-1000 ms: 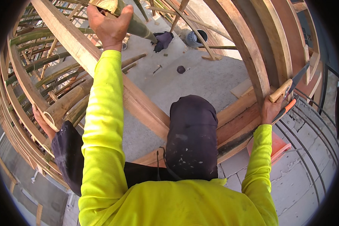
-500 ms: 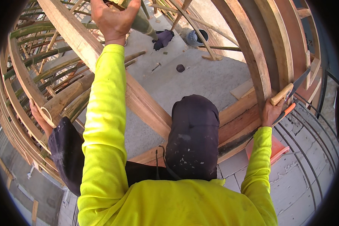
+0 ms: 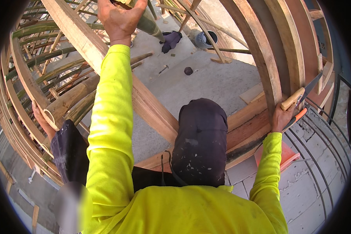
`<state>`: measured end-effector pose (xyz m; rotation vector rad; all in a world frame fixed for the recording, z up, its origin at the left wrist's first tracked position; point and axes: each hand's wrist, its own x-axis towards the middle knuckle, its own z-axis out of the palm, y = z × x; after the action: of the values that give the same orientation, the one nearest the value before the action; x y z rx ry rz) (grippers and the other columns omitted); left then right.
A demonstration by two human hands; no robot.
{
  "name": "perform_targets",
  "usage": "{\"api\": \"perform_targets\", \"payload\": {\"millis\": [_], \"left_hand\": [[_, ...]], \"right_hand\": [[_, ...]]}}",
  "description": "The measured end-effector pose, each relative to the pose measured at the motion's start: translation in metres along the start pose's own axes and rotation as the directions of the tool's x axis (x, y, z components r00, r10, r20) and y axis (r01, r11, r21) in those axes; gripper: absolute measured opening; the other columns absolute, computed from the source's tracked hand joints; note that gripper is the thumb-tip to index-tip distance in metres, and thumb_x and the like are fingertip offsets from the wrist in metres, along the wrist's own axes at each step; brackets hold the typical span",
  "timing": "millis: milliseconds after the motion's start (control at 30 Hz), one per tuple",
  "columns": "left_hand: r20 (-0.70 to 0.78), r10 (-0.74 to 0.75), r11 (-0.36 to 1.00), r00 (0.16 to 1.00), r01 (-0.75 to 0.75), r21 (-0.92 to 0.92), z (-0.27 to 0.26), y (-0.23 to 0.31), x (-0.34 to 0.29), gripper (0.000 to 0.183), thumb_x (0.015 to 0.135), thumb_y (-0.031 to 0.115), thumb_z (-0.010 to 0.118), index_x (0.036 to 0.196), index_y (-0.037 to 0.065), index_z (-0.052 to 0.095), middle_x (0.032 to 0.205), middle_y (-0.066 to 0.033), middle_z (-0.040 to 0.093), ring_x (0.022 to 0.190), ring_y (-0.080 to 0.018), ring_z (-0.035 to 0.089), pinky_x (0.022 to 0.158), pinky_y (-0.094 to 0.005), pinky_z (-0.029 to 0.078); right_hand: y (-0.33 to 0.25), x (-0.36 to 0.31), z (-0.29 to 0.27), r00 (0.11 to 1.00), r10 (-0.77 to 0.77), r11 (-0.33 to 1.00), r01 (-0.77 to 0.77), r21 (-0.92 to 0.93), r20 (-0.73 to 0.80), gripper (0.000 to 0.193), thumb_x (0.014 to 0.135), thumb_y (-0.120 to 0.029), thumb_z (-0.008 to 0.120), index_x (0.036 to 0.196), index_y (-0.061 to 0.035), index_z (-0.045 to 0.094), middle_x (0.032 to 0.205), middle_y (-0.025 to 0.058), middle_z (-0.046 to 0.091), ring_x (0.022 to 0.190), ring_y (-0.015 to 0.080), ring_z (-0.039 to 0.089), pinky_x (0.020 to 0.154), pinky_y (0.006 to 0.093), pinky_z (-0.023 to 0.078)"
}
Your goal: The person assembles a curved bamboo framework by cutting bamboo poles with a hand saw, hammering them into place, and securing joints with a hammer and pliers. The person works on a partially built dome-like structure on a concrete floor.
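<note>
- Two bright yellow sleeves reach forward, I notice, on either side of a raised dark knee, its cloth flecked with pale spots.
- Right hand: beside the butt of a wooden-handled saw, whose blade points outward past curved timber ribs. The fingers are largely hidden; I cannot tell how far they close, or on what.
- Orange-and-black handle: just right of that hand.
- Reddish plastic piece: below, near the right sleeve, over pale blocks.
- Left hand: raised, thumb and fingers parted around the upper end of a bamboo pole, gripping it; the fingertips run out of view.
- Squared timber: passes diagonally beneath the left forearm.
- Bamboo lattice: spread to the left.
- Concrete floor: bears a small dark round object and, farther off, a purple-black bundle near the pole's lower end.
- Bucket: right of the bundle, behind a slanting stick.
</note>
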<state>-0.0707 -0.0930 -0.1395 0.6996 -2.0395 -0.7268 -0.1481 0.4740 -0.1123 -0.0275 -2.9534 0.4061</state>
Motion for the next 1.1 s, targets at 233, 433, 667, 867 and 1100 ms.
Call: {"api": "perform_targets", "payload": {"millis": [233,433,667,867,1100], "left_hand": [[0.025,-0.024,0.999,0.999,0.023,0.038,0.007,-0.006,0.0,0.048,0.065,0.016,0.077,0.108,0.002,0.06,0.096,-0.014,0.064,0.089,-0.0282,0.062,0.08,-0.0383,0.051],[0.047,-0.022,0.998,0.999,0.018,0.066,0.015,-0.009,-0.005,0.049,0.067,0.018,0.079,0.109,0.002,0.06,0.097,-0.0165,0.064,0.092,-0.0316,0.064,0.083,-0.0401,0.051],[0.19,-0.161,0.98,0.968,0.133,0.15,0.008,-0.029,-0.001,0.066,0.068,0.028,0.086,0.118,-0.004,0.055,0.109,-0.0154,0.063,0.099,-0.0254,0.062,0.089,-0.0377,0.052],[0.248,-0.043,0.999,0.968,0.04,0.015,-0.015,-0.007,-0.005,0.083,0.07,0.033,0.084,0.135,0.0,0.044,0.132,-0.0242,0.048,0.123,-0.0381,0.048,0.108,-0.0448,0.038],[0.576,0.085,0.775,0.813,-0.418,0.475,-0.078,-0.032,0.026,0.07,0.081,0.054,0.068,0.127,0.003,0.054,0.132,-0.0204,0.052,0.143,-0.0401,0.032,0.111,-0.0739,0.007]], "right_hand": [[0.005,0.001,0.001,1.0,-0.001,1.0,0.001,-0.009,-0.007,0.049,0.081,-0.022,0.069,0.123,0.0006,0.056,0.11,0.0237,0.066,0.103,0.0409,0.066,0.09,0.0435,0.05],[0.001,0.0,0.002,1.0,0.006,0.999,-0.005,0.036,-0.011,0.049,0.081,-0.021,0.068,0.124,0.0001,0.057,0.115,0.0213,0.066,0.106,0.0387,0.066,0.091,0.0427,0.05],[0.0,-0.001,0.001,0.997,0.071,0.997,-0.072,0.004,0.037,0.051,0.082,-0.022,0.068,0.126,0.0001,0.055,0.117,0.0234,0.064,0.11,0.0413,0.063,0.094,0.0429,0.049],[0.0,-0.005,0.002,0.998,0.056,0.998,-0.056,-0.032,-0.01,0.052,0.081,-0.022,0.068,0.126,0.0008,0.054,0.123,0.0269,0.061,0.114,0.0436,0.06,0.095,0.0457,0.048],[-0.014,-0.005,0.001,0.998,0.059,0.997,-0.06,-0.046,-0.03,0.06,0.082,-0.023,0.067,0.134,0.0022,0.052,0.127,0.0275,0.061,0.116,0.0438,0.059,0.097,0.0453,0.047]]}}
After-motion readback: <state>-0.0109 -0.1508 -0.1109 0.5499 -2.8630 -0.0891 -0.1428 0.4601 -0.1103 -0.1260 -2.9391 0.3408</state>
